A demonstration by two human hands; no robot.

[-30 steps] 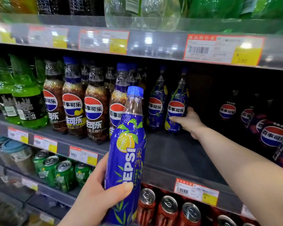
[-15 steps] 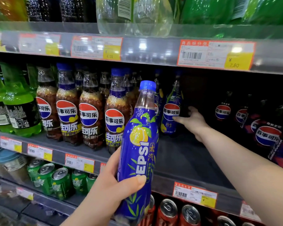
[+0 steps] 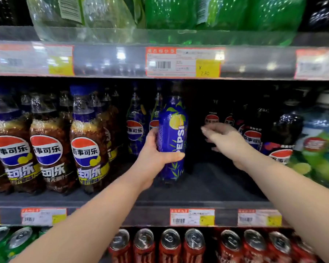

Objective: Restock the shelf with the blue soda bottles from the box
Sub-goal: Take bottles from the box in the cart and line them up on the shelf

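- The fingers (image 3: 153, 135) of my left hand (image 3: 155, 155) are curled round the blue soda bottle (image 3: 172, 137). My thumb lies across the lower front of the label and the rest wrap its left side. The bottle is upright.
- The fingers (image 3: 209, 130) of my right hand (image 3: 226, 143) are loosely spread and hold nothing. They hover just right of the bottle, apart from it and blurred.
- The bottle is inside the shelf (image 3: 207, 186), about midway back from the front edge. Its base is at or just above the shelf floor; I cannot tell whether it touches.
- Two blue bottles (image 3: 135, 130) of the same kind stand just behind it and to the left. I judge mine should slide back to sit close in front of them, label facing the front edge.
- A tall, narrow bottle tips easily, so I should set the base flat before loosening my grip.
- Brown cola bottles (image 3: 87, 149) crowd the left and dark bottles (image 3: 253, 136) the right, so my free hand should avoid knocking that dark row.
- The box is out of view.
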